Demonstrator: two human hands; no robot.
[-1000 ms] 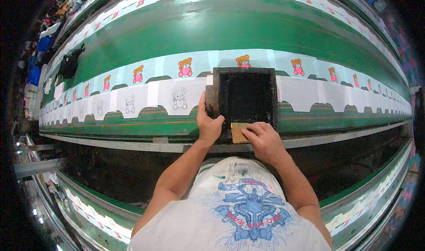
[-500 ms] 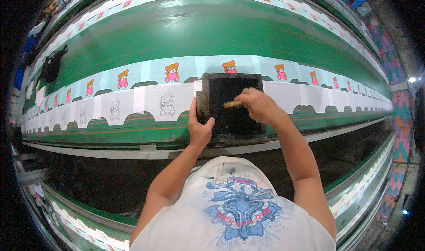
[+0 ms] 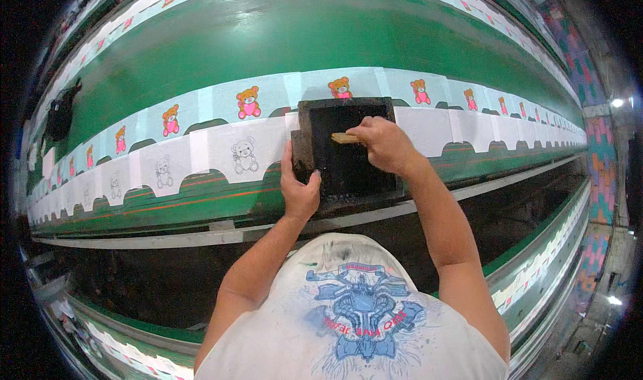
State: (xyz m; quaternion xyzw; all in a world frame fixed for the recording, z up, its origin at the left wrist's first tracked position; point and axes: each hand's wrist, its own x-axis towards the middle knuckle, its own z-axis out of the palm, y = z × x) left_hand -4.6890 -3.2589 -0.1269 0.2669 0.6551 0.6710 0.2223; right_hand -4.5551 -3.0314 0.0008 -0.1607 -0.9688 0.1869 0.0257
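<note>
A dark, square printing screen point(image 3: 358, 187) lies over the near row of white fabric pieces in front of me. My left hand point(image 3: 300, 191) grips its left edge, fingers along the side and thumb on the near part. My right hand point(image 3: 387, 147) is closed around a squeegee with a pale wooden edge point(image 3: 344, 138), held over the black inside of the screen; its lower part is lost in the dark. Left of the screen, a white fabric piece point(image 3: 224, 149) bears a black bear outline. The white pieces to the right look plain.
Beyond the screen runs a row of light-blue pieces point(image 3: 281, 92) printed with brown and pink bears. All lie on a long green table point(image 3: 301, 32) with a pale near rail point(image 3: 167, 238). A black object point(image 3: 61, 109) sits at the far left. Another printed row crosses the back.
The whole view has shifted slightly. Against the screen, my right hand and the squeegee have moved a little toward the far side. My left hand keeps its place on the screen's edge.
</note>
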